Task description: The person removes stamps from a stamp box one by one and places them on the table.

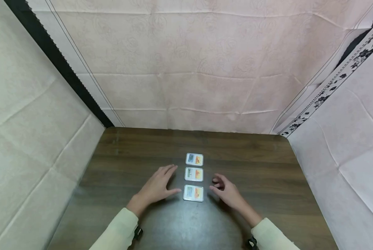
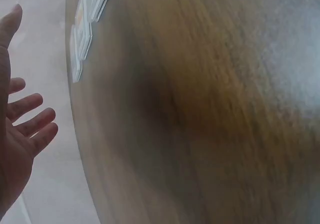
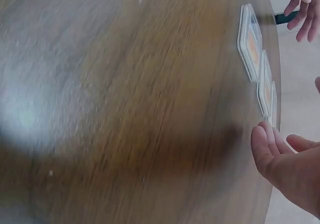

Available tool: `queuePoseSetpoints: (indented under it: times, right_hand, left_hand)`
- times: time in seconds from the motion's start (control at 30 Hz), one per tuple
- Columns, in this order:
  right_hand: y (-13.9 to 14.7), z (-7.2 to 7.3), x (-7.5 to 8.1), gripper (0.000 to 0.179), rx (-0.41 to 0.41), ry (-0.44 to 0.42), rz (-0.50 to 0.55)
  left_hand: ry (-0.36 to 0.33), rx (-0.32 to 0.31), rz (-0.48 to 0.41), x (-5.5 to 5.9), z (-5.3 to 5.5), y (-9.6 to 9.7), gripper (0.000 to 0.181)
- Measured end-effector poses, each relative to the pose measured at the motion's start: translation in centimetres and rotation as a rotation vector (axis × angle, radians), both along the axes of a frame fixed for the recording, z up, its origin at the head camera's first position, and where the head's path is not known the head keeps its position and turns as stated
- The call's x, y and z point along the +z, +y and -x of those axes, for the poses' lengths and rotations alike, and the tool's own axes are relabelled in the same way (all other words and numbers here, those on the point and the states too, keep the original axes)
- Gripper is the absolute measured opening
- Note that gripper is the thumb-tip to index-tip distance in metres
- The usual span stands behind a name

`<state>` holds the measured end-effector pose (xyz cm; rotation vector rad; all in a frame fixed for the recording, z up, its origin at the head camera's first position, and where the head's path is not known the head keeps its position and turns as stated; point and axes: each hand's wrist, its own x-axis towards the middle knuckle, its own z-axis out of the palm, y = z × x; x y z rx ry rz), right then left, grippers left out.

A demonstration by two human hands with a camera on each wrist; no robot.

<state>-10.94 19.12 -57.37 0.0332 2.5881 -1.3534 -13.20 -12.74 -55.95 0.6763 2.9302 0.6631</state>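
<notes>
Three small flat rectangular cards or cases with pale edges stand in a column on the wooden table: a far one point(image 1: 194, 159), a middle one point(image 1: 193, 174) and a near one point(image 1: 193, 193). Each face has a bluish or greenish picture on the left and an orange one on the right. To the left of the column is my left hand point(image 1: 158, 185), fingers spread and thumb pointing at the near card. My right hand point(image 1: 226, 191) is on the other side, fingers loosely bent, holding nothing. Both hands are apart from the cards.
The brown wooden table point(image 1: 136, 146) has rounded far corners. A pinkish cloth point(image 1: 205, 69) hangs behind it, with white cloths along the left point(image 1: 33, 139) and right point(image 1: 346, 139) sides. Light glares on the near tabletop.
</notes>
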Motion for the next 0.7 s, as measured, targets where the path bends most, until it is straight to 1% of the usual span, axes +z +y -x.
queuePoseSetpoints:
  times: [0.17, 0.3, 0.5, 0.7]
  right_hand:
    - [-0.2, 0.0, -0.3, 0.053, 0.002, -0.052, 0.083]
    - [-0.5, -0.2, -0.5, 0.050, 0.025, -0.085, 0.126]
    - [-0.8, -0.3, -0.8, 0.045, 0.048, -0.087, 0.123]
    - [-1.0, -0.1, -1.2, 0.040, 0.124, -0.055, 0.095]
  left_hand:
    - [-0.016, -0.008, -0.028, -0.4, -0.2, 0.5, 0.095]
    - [-0.015, -0.038, -0.040, -0.8, -0.3, 1.1, 0.095]
    - [-0.015, -0.096, -0.021, -1.2, -0.2, 2.0, 0.095]
    - [-0.011, -0.142, 0.027, -1.4, -0.1, 2.6, 0.096]
